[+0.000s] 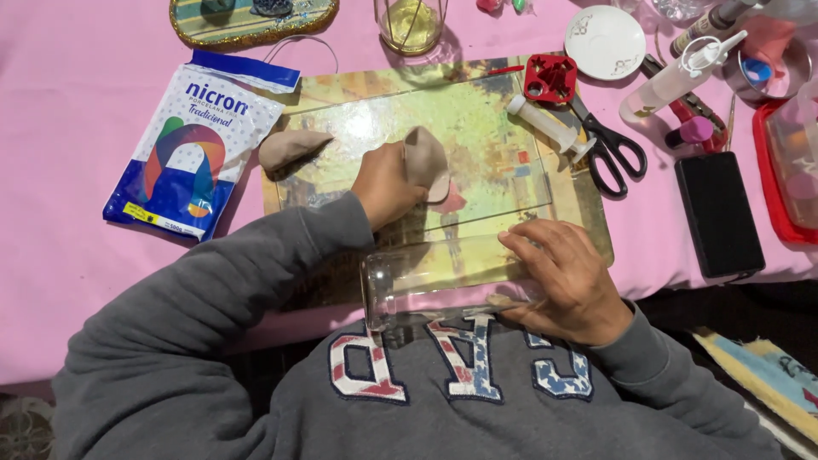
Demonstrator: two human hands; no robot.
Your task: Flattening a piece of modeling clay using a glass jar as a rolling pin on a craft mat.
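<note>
My left hand (386, 183) grips a flattened beige piece of clay (428, 162) and holds it over a clear glass sheet (503, 145) that lies on a painted picture mat. A second beige clay lump (290, 147) rests at the mat's left edge. My right hand (569, 277) lies flat on the right end of a clear glass cylinder (400, 285), which lies on its side across the mat's near edge.
A blue and white clay bag (192, 140) lies left on the pink tablecloth (68, 85). Black scissors (609, 145), a red cutter (550, 78), a white syringe-like tube (550, 126), a black box (718, 213), a white lid (605, 41), bottles and a red tray (780, 170) crowd the right.
</note>
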